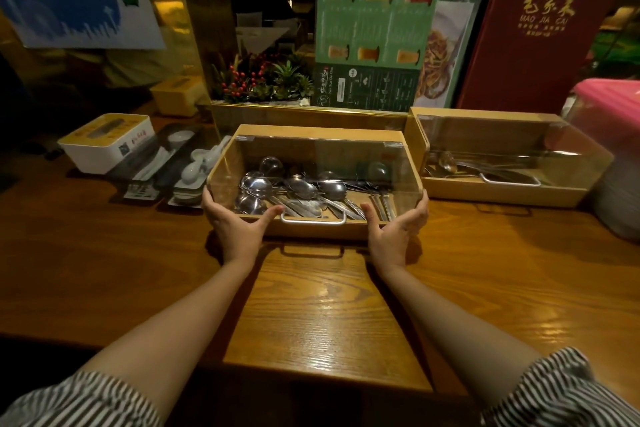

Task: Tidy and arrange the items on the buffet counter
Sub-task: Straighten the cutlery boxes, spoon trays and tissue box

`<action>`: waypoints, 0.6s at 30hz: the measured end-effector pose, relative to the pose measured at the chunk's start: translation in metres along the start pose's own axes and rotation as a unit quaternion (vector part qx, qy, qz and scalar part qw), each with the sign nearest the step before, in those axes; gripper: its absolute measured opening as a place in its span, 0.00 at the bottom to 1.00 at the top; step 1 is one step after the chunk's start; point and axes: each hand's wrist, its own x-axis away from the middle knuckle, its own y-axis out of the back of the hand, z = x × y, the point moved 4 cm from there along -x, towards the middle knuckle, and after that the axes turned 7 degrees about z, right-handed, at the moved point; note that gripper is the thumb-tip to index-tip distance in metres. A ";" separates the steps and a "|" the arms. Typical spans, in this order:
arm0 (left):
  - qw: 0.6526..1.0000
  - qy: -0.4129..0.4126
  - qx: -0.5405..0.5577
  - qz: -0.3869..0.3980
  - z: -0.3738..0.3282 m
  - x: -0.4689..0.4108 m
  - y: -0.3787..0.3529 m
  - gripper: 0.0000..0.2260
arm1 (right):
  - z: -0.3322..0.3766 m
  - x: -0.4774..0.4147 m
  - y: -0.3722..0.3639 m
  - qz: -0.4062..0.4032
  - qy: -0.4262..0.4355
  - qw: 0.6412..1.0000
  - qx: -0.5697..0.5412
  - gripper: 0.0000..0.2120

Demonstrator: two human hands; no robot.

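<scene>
From the head camera, some things are hard to see. The far fingers of the left hand (235,222) go round the side of the box and are mostly hidden. The tall pink-lidded plastic tub (609,97) at 3 o'clock is cut off by the edge of the picture. The back wall at 12 o'clock is dark, and the small words on the green drinks menu board (374,21) are too tiny to read. The clear lid shines, so the things under it look a bit blurry.

The wooden cutlery box with a clear plastic lid (311,228) sits on the brown wooden counter (329,305), in the middle of the picture. Shiny metal spoons (258,185) lie in a heap inside it. A small silver metal handle (313,218) is on the front of the lid.

Both hands hold this box. The left hand grips its corner at 7 o'clock, with the thumb lying along the front edge. The right hand (394,229) grips the corner at 5 o'clock, with its fingers wrapped up the side. The handle is between the two thumbs, and neither one touches it.

At 3 o'clock from the box, just beside it, is a second wooden box with a clear lid (502,192). At 9 o'clock lie white china spoons (197,166), and past them a white tissue box with a yellow top (104,142).
</scene>
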 end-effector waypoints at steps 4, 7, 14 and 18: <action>1.000 0.009 0.000 0.004 -0.001 -0.009 -0.010 0.60 | -0.006 -0.014 -0.003 0.000 0.006 1.000 0.014 0.51; 1.000 0.003 -0.007 0.002 -0.001 -0.017 -0.017 0.60 | -0.010 -0.022 -0.006 0.002 0.000 1.000 0.016 0.53; 1.000 -0.001 -0.009 -0.007 -0.002 -0.036 -0.035 0.60 | -0.016 -0.042 -0.013 -0.004 -0.007 1.000 0.016 0.54; 1.000 0.004 -0.011 -0.004 0.000 -0.046 -0.047 0.58 | -0.020 -0.052 -0.016 0.001 -0.012 1.000 0.022 0.57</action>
